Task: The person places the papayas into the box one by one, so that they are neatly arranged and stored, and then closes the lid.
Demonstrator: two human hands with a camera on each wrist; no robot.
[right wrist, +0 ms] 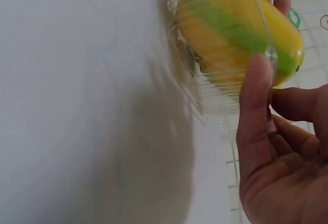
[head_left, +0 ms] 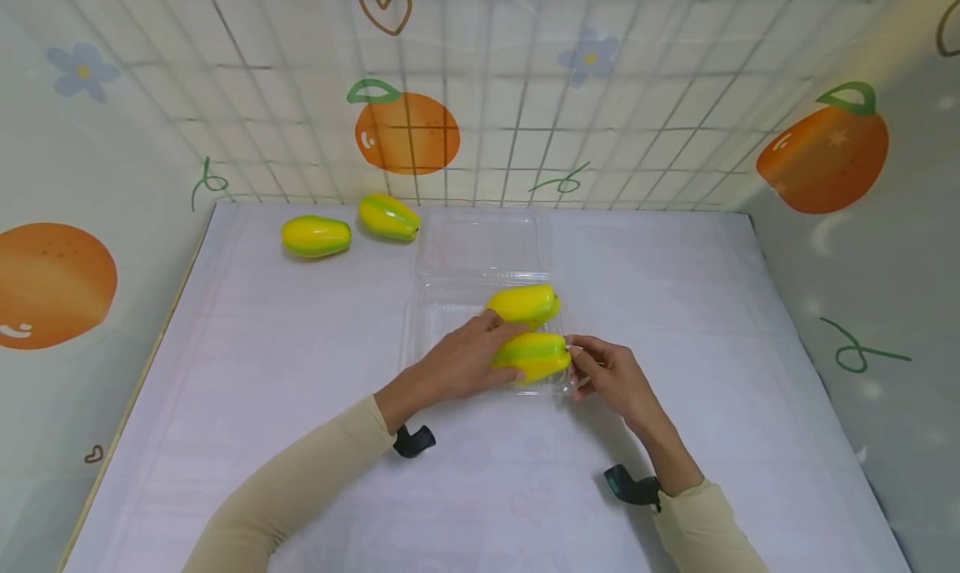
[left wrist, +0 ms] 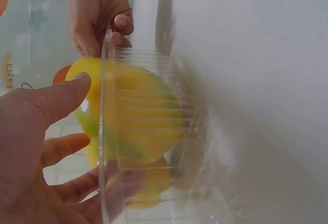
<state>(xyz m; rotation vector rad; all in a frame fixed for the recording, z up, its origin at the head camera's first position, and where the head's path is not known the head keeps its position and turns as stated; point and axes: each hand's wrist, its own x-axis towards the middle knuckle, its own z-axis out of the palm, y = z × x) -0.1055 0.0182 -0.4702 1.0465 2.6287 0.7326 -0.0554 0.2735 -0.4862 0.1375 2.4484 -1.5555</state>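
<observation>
A clear plastic clamshell box (head_left: 450, 310) lies with its lid (head_left: 480, 243) folded back. Two yellow-green papayas are in its right half, a far one (head_left: 525, 303) and a near one (head_left: 534, 350). My left hand (head_left: 467, 358) holds the near papaya from the left, its thumb on the near side and fingers reaching between the two fruits. At the box's right edge, my right hand (head_left: 611, 379) pinches the clear rim (right wrist: 269, 42) between thumb and fingers, close by the near papaya's stem end.
Two more papayas lie on the white table at the back left, one farther left (head_left: 316, 236) and another (head_left: 388, 217) close to the lid. A printed curtain (head_left: 495, 89) over a wire grid stands behind the table.
</observation>
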